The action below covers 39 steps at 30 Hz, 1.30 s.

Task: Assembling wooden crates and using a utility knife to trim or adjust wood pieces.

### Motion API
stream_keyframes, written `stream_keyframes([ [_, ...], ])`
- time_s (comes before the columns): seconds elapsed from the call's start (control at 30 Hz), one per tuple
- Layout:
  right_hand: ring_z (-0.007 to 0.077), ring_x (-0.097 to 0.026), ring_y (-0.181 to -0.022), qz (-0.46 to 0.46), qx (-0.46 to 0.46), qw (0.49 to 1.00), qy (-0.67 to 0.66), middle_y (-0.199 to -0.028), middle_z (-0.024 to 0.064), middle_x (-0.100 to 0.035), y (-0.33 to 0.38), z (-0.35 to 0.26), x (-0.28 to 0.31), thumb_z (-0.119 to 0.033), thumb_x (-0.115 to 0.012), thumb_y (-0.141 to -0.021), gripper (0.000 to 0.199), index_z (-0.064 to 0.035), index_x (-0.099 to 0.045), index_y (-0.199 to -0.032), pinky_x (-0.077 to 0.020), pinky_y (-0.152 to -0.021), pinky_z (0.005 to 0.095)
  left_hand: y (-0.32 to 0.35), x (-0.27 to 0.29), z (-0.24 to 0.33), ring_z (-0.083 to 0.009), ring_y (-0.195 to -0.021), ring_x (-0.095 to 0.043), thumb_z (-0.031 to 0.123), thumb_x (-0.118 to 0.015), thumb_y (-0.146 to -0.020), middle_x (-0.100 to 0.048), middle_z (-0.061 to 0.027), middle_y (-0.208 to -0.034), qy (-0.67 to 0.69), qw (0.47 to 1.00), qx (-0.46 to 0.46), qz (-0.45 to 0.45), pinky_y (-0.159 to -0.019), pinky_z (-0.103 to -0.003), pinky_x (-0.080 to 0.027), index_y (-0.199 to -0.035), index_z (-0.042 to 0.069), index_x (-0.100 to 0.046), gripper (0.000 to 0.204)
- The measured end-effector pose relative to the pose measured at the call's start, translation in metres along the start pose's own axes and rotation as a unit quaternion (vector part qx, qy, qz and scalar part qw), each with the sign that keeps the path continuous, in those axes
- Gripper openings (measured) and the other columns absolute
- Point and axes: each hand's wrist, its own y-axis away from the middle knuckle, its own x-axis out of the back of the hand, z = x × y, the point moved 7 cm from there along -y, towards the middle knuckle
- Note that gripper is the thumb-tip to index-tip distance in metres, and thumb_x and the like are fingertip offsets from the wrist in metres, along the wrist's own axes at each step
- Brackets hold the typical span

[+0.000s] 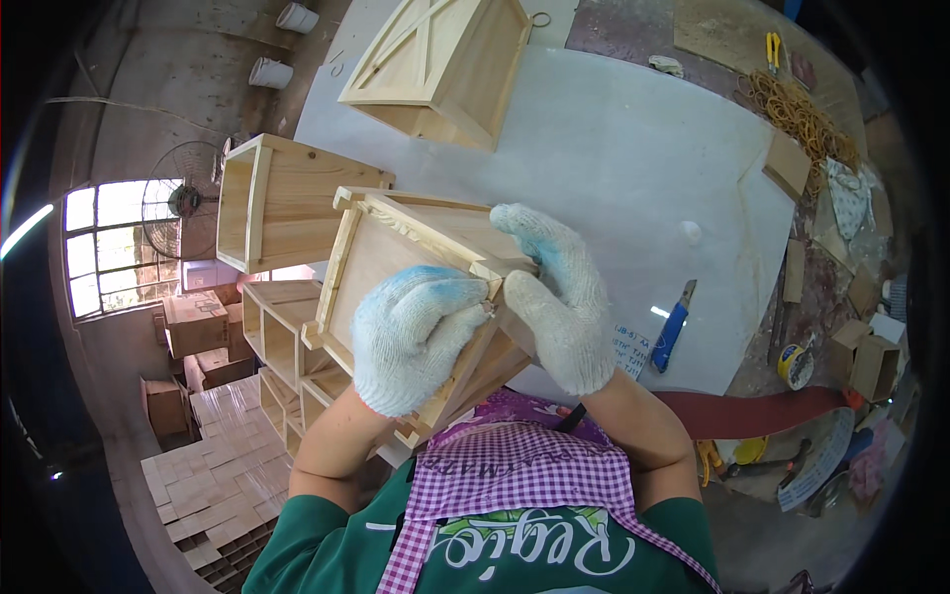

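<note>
A pale unpainted wooden box [396, 238] lies tilted in front of me, with its framed panel facing up. My left hand [421, 337], in a white knitted glove with blue stains, rests over this panel. Its fingers are curled in a pinch near the box's right corner; what they hold, if anything, is too small to make out. On the other side of that corner my right hand [559, 297], gloved the same way, grips the box. Its thumb presses near the corner and its fingers curve round the far side. A small tan tip shows between the two hands.
More wooden boxes stand beyond [445, 69] and to the left [297, 203]. On the pale-covered table [633, 178] lies a blue utility knife [673, 327]. Rubber bands [802, 109], yellow-handled snips [772, 51] and a tape roll [795, 366] are on the right.
</note>
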Motion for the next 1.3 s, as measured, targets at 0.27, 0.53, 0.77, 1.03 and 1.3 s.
stream_keyframes([
  [0.27, 0.0239, -0.056, -0.131, -0.030, 0.070, 0.991, 0.109, -0.139, 0.0132, -0.060, -0.005, -0.008, -0.005, -0.009, -0.070, -0.094, 0.049, 0.0002, -0.055, -0.140, -0.0416, -0.114, 0.0380, 0.002, 0.000, -0.003, -0.0330, -0.088, -0.072, 0.011, -0.080, -0.081, -0.074, -0.0145, -0.099, -0.006, 0.999, -0.029, -0.017, -0.078, -0.040, -0.058, -0.101, 0.006, -0.073, 0.022],
  [0.53, 0.0218, -0.058, -0.127, -0.011, 0.008, 0.999, 0.049, -0.136, 0.0123, -0.062, -0.008, -0.006, -0.004, -0.013, -0.071, -0.094, 0.047, -0.0004, -0.058, -0.137, -0.0435, -0.111, 0.0366, 0.000, 0.003, -0.013, -0.0343, -0.092, -0.071, 0.005, -0.074, -0.083, -0.074, -0.0133, -0.102, 0.075, 0.995, -0.038, -0.051, -0.080, -0.042, -0.058, -0.106, 0.006, -0.072, 0.023],
  [0.77, 0.0192, -0.057, -0.125, 0.005, -0.043, 0.999, -0.007, -0.134, 0.0104, -0.063, -0.003, -0.004, -0.006, -0.012, -0.069, -0.096, 0.044, -0.0007, -0.059, -0.137, -0.0440, -0.110, 0.0349, -0.025, 0.027, 0.000, -0.0322, -0.108, -0.070, 0.005, -0.075, -0.085, -0.072, -0.0125, -0.118, -0.053, 0.971, -0.232, 0.002, -0.091, -0.040, -0.056, -0.110, 0.005, -0.072, 0.025],
  [1.03, 0.0185, -0.057, -0.125, 0.065, 0.000, 0.997, -0.052, -0.134, 0.0096, -0.062, 0.001, 0.018, 0.001, -0.014, -0.060, -0.103, 0.038, -0.0005, -0.057, -0.139, -0.0436, -0.111, 0.0333, -0.051, -0.007, -0.039, -0.0322, -0.116, -0.066, 0.010, -0.075, -0.088, -0.069, -0.0137, -0.127, 0.120, 0.940, -0.268, -0.175, -0.101, -0.040, -0.052, -0.116, 0.004, -0.071, 0.029],
  [1.3, 0.0193, -0.057, -0.125, 0.084, 0.050, 0.991, -0.089, -0.134, 0.0109, -0.062, 0.001, 0.024, -0.006, -0.023, -0.055, -0.107, 0.041, 0.0017, -0.055, -0.140, -0.0438, -0.111, 0.0342, -0.062, -0.014, -0.055, -0.0242, -0.109, -0.068, 0.014, -0.073, -0.092, -0.071, -0.0122, -0.119, 0.197, 0.927, -0.241, -0.209, -0.100, -0.035, -0.052, -0.116, 0.003, -0.072, 0.027],
])
